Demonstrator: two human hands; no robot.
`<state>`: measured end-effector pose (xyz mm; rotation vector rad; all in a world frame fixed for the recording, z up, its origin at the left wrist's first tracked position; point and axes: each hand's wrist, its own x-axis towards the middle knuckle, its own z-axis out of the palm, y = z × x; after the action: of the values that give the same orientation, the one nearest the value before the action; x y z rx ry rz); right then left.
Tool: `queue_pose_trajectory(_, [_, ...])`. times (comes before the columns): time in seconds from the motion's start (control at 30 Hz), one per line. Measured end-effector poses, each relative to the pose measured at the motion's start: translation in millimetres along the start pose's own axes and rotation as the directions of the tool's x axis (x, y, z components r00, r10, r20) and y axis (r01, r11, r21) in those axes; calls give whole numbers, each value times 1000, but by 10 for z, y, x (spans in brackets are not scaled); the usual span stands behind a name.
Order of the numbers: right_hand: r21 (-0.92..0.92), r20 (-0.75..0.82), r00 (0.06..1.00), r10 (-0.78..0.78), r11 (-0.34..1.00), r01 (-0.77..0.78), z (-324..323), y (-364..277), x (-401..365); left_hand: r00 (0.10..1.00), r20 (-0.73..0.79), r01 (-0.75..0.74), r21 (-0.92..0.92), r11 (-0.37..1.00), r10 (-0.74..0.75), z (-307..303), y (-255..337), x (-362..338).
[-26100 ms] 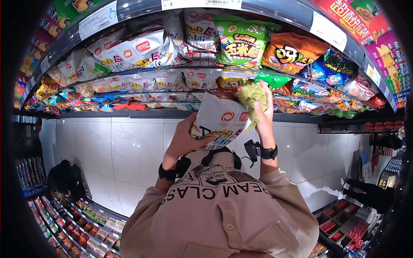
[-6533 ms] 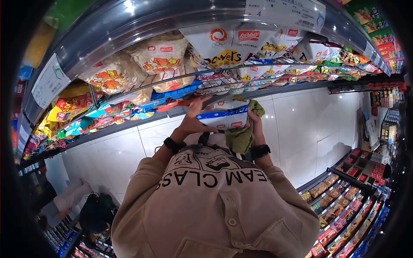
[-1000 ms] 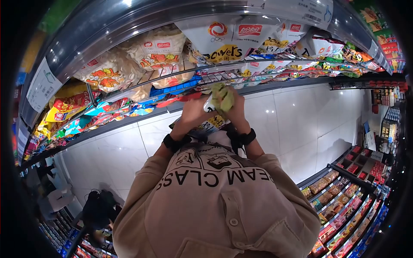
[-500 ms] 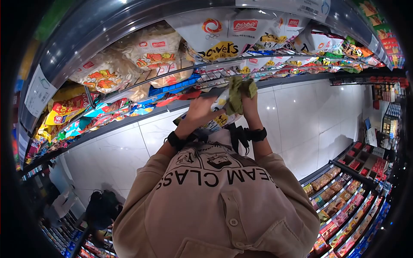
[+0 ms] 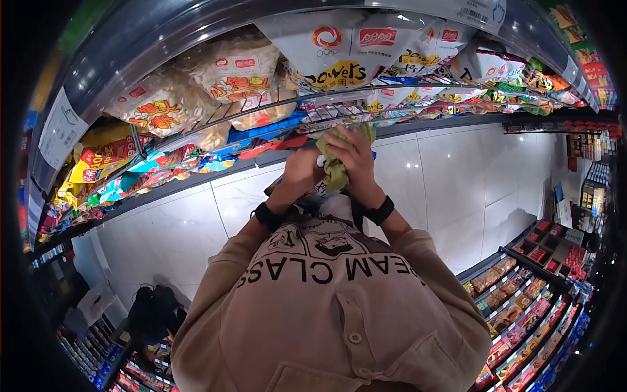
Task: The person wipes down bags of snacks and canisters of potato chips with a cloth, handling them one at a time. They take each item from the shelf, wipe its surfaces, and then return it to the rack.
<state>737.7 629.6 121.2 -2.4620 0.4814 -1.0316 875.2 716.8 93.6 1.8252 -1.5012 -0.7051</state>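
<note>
While right hand (image 5: 353,151) fingers clamp green cloth (image 5: 336,172), left hand (image 5: 301,174) seemingly grips half-hidden snack bag (image 5: 319,190) below wire shelf (image 5: 405,86).

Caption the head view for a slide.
Right hand presses green cloth on snack bag held by left hand.

The cloth (image 5: 335,171) bunched in the grip is pale yellow-green. The bag (image 5: 318,191) under it shows white with yellow and blue print. Just below the grip, both wristbands (image 5: 266,214) are black, and the shirt (image 5: 339,313) is beige with black block letters. Above the grip, the big packets (image 5: 339,52) are white with an orange-red swirl, a red label and yellow lettering.
</note>
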Motion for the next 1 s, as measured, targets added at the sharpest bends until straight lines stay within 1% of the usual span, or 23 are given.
queue_pose_trajectory(0.03, [-35,74,989,-128,991,131,-18,45,-37,1000,23,12,-41,999,-11,-47,8,-14])
queue_pose_trajectory(0.07, [-33,74,989,-132,990,134,-49,86,-73,1000,20,13,-40,999,-12,-51,1,-4])
queue_pose_trajectory(0.13, [-50,170,960,-225,970,236,-123,161,-136,968,-229,66,-148,987,-99,-133,40,24])
queue_pose_trajectory(0.2, [-83,162,959,-231,966,246,-192,290,-133,926,-331,56,-354,933,-181,-257,130,37])
queue_pose_trajectory(0.3, [-33,169,978,-119,991,126,-264,350,-72,927,-290,116,-385,916,-239,-309,169,62])
queue_pose_trajectory(0.33, [-39,165,979,-120,991,128,-235,391,-66,932,-311,94,-288,953,-185,-285,137,66])
queue_pose_trajectory(0.37, [7,74,996,48,999,-49,-175,452,-102,936,-326,73,-188,979,-133,-272,121,56])
queue_pose_trajectory(0.4, [70,-7,975,221,973,-220,-110,503,-153,936,-325,72,-190,979,-132,-283,139,44])
queue_pose_trajectory(0.43, [36,-98,923,372,928,-370,-12,502,-188,942,-326,23,-164,986,-76,-305,170,27])
queue_pose_trajectory(0.47, [34,-97,923,372,928,-370,45,482,-232,945,-327,-27,-137,990,-20,-318,187,9])
queue_pose_trajectory(0.53, [247,-200,866,459,879,-409,103,377,-288,944,-329,-50,-125,991,6,-380,116,-91])
queue_pose_trajectory(0.57, [308,-198,847,494,851,-425,108,351,-292,943,-330,-73,-114,991,31,-416,75,-146])
queue_pose_trajectory(0.6, [305,-200,845,496,851,-427,140,457,-396,944,-328,-74,-116,990,32,-472,73,-207])
queue_pose_trajectory(0.63, [591,45,675,736,525,-612,198,637,-578,964,-242,11,-380,925,-111,-557,105,-269])
queue_pose_trajectory(0.67, [721,354,464,812,79,-689,228,737,-689,967,-120,109,-609,786,-227,-630,153,-295])
queue_pose_trajectory(0.7, [807,513,359,780,-295,-511,122,576,-543,970,-132,70,-652,755,-203,-688,215,-292])
queue_pose_trajectory(0.73, [803,517,358,777,-297,-517,44,503,-526,969,-135,71,-654,753,-209,-663,216,-287])
queue_pose_trajectory(0.8, [686,708,304,637,-518,-510,-29,349,-541,973,-153,19,-698,715,-175,-606,220,-252])
queue_pose_trajectory(0.83, [655,703,258,662,-463,-597,-26,234,-531,968,-178,-17,-747,665,-175,-566,254,-223])
queue_pose_trajectory(0.87, [656,704,262,660,-464,-595,-10,217,-534,968,-179,-17,-744,668,-175,-582,259,-234])
queue_pose_trajectory(0.93, [529,746,272,608,-293,-797,-64,259,-559,959,-238,-77,-744,663,-156,-581,328,-246])
queue_pose_trajectory(0.97, [333,719,305,624,76,-940,19,426,-757,952,-273,-123,-757,641,-140,-609,397,-251])
queue_pose_trajectory(1.0, [331,719,302,626,73,-941,-38,465,-767,952,-270,-120,-759,639,-142,-626,421,-245])
